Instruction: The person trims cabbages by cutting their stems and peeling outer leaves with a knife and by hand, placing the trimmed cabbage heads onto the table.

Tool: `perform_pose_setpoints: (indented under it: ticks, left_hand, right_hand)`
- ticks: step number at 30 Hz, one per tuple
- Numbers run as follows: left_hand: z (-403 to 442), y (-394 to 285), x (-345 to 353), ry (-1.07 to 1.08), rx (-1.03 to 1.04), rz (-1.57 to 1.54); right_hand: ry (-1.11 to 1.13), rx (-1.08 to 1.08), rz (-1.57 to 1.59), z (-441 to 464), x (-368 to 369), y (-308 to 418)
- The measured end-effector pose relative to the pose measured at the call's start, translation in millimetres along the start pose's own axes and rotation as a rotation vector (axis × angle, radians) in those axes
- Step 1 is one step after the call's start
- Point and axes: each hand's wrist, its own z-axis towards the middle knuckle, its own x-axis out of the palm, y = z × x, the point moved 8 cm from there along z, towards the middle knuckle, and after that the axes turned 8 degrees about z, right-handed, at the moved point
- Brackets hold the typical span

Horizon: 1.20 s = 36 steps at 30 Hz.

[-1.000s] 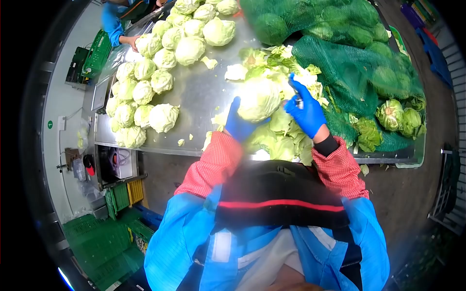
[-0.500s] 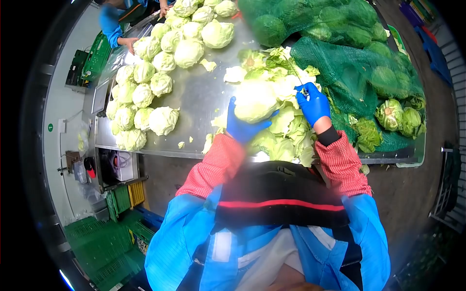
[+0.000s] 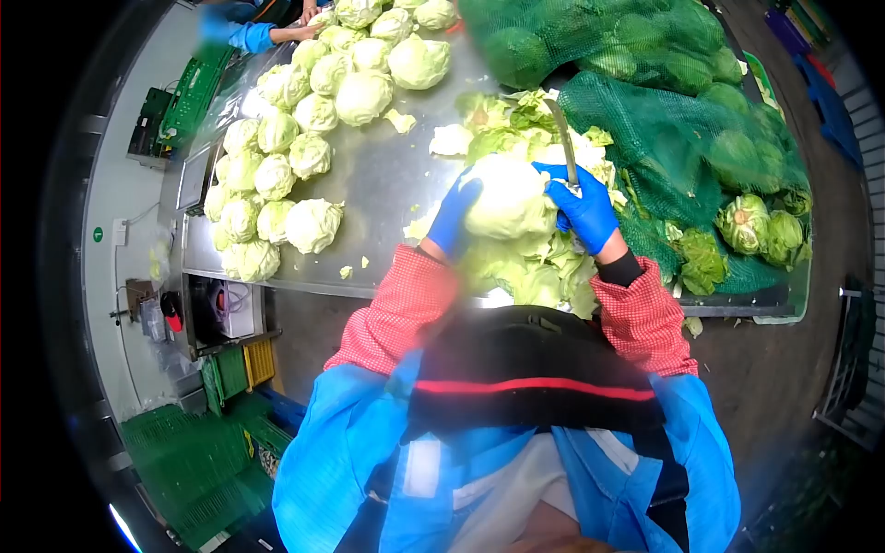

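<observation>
A large pale head of iceberg lettuce [image 3: 509,195] sits between my hands above a heap of loose leaves [image 3: 535,272]. My left hand [image 3: 454,217], in a blue glove, grips its left side; part of the fingers is hidden. At its right side, my blue-gloved right hand [image 3: 590,214] holds a knife, its fingers close to or touching the head. The curved knife blade [image 3: 562,138] points up and away from me; the handle is hidden in the fist.
Several pale heads [image 3: 277,175] are piled on the left of the metal table [image 3: 378,175]. Green net bags [image 3: 645,129] full of heads cover the right side. Another person's hand [image 3: 300,33] reaches in at the top left. Green crates [image 3: 184,470] stand lower left.
My right hand has come left to the lettuce head, and the knife blade now stands upright. My left hand has shifted up along the head's side. The other person's hand has moved farther back.
</observation>
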Motion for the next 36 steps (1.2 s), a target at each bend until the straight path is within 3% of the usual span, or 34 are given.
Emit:
perform_pose_setpoints:
  ticks: [2, 5, 6, 10, 12, 15, 17, 18, 21, 25, 27, 29, 30, 31, 33, 36]
  left_hand:
    - [-2.7, 19.3, -6.2, -0.011, -0.164, -0.276]
    - [0.2, 18.8, -10.6, -0.033, -0.133, -0.351]
    - [-2.1, 14.5, -8.9, -0.056, -0.177, -0.459]
    - [-5.3, 9.1, -7.5, -0.050, -0.175, -0.452]
    - [-1.3, 12.8, -3.0, 0.060, -0.161, -0.543]
    - [2.5, 12.8, 5.7, 0.081, -0.131, -0.445]
    - [3.6, 9.4, 1.7, 0.042, -0.082, -0.201]
    - [2.6, 8.1, -1.0, 0.017, -0.059, -0.080]
    - [4.0, 9.9, -15.2, -0.154, 0.014, -0.153]
    - [4.4, 5.1, -14.2, -0.071, 0.123, -0.116]
    - [2.9, 22.2, -21.2, -0.125, -0.016, -0.241]
    - [3.1, 23.3, -15.2, -0.047, -0.117, -0.423]
    - [-8.6, 15.3, -6.0, -0.110, -0.228, -0.391]
    - [-9.0, 17.7, -5.9, -0.078, -0.237, -0.440]
    - [-4.3, 22.4, -5.6, -0.007, -0.250, -0.530]
    - [-7.1, 22.0, 18.8, 0.197, -0.294, -0.651]
  right_hand:
    - [0.035, -0.055, -0.050, -2.7, -3.9, 0.2]
    - [0.347, 0.052, -0.138, -15.8, 1.7, -1.9]
    - [0.339, 0.236, -0.142, -24.7, 4.7, 7.1]
    - [-0.061, -0.075, -0.708, -3.1, -20.9, 16.8]
    - [-0.016, -0.116, -0.707, 2.6, -3.5, 33.0]
    - [0.056, -0.253, -0.684, 6.3, 25.2, 49.0]
    - [0.086, -0.425, -0.691, 4.1, 42.6, 61.3]
    - [0.112, -0.426, -0.723, -0.7, 49.3, 62.6]
    - [0.110, -0.303, -0.627, -1.1, 52.3, 41.4]
    - [0.313, -0.275, -0.484, -3.2, 40.9, 27.2]
    - [0.351, 0.021, -0.195, -11.4, 25.8, 9.4]
    - [0.121, -0.017, -0.247, -3.4, -3.4, 15.7]
    - [-0.048, -0.094, -0.223, 9.7, -28.7, 1.8]
    - [-0.114, -0.160, -0.377, 15.6, -35.9, 8.8]
    - [-0.060, -0.106, -0.427, 17.9, -23.1, 11.0]
    - [0.133, -0.192, -0.430, 16.2, 14.3, 23.4]
